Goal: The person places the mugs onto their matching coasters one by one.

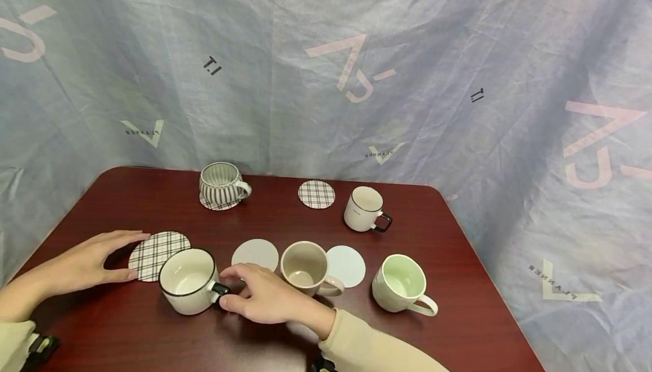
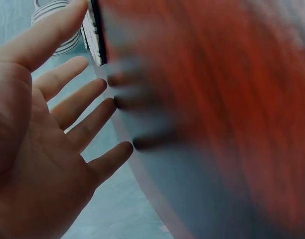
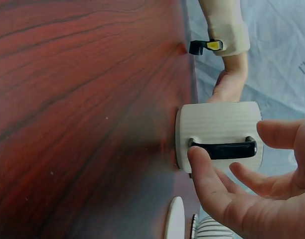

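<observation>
In the head view, my left hand (image 1: 89,261) lies at the left side of a round plaid coaster (image 1: 149,259), its fingertips right at the edge. The left wrist view shows that hand (image 2: 58,124) with its fingers spread over the dark red table. A white mug (image 1: 191,284) with a black rim and black handle stands at the coaster's near right edge. My right hand (image 1: 267,298) is at this mug's handle, thumb and fingers apart on either side of it. In the right wrist view, the black handle (image 3: 225,150) shows between thumb and fingers, not gripped.
Beyond the right hand are a grey coaster (image 1: 254,253), a beige mug (image 1: 303,267) and a pale coaster (image 1: 347,267). A green mug (image 1: 397,287) stands to the right. Farther back are a striped mug (image 1: 219,185) on a coaster, another plaid coaster (image 1: 317,195) and a small white mug (image 1: 363,210).
</observation>
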The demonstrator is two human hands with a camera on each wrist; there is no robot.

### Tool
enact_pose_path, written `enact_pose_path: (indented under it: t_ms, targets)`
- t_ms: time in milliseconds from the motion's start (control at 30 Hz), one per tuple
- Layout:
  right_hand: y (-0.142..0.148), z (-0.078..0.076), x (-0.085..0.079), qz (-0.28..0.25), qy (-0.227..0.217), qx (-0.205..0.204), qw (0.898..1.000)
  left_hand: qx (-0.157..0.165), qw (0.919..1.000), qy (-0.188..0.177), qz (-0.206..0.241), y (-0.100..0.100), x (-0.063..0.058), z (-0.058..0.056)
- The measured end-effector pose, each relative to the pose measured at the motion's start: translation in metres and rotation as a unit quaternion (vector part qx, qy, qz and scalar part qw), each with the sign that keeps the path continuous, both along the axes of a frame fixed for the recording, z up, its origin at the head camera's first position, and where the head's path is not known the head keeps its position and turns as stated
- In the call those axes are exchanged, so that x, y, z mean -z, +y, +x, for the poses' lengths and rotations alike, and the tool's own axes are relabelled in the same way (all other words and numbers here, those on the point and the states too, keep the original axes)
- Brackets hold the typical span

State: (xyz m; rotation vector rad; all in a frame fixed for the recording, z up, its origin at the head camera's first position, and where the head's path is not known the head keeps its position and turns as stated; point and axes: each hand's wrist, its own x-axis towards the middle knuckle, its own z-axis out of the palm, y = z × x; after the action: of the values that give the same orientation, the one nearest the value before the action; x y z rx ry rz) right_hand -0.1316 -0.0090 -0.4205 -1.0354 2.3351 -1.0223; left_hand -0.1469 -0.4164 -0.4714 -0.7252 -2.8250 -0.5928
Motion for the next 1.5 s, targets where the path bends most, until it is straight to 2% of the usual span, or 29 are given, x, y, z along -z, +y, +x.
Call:
enact_pose_path:
  t_ms: [300,567,833,1000,1333,1500]
  targets:
    - [-0.003,0.003,0.005,-0.060,-0.095,0.035,0.993,-0.002,0.9999,-0.013,-0.006,-0.001,0.001,-0.002]
    - [-0.005,0.003,0.008,-0.108,-0.169,0.056,0.978,-0.002,0.9999,-0.013,-0.008,-0.002,0.001,-0.002]
    - [-0.008,0.004,0.012,-0.133,-0.225,0.077,0.962,-0.003,0.9999,-0.012,-0.012,-0.002,0.001,-0.002]
    - [-0.008,0.004,0.014,-0.145,-0.246,0.070,0.956,-0.005,0.9998,-0.015,-0.010,-0.002,0.000,-0.001]
    - [-0.013,0.004,0.016,-0.146,-0.251,0.056,0.955,-0.007,0.9996,-0.025,-0.008,0.000,-0.002,0.000]
    - [-0.014,0.004,0.017,-0.146,-0.257,0.057,0.954,-0.016,0.9984,-0.053,-0.010,0.000,-0.005,0.000]
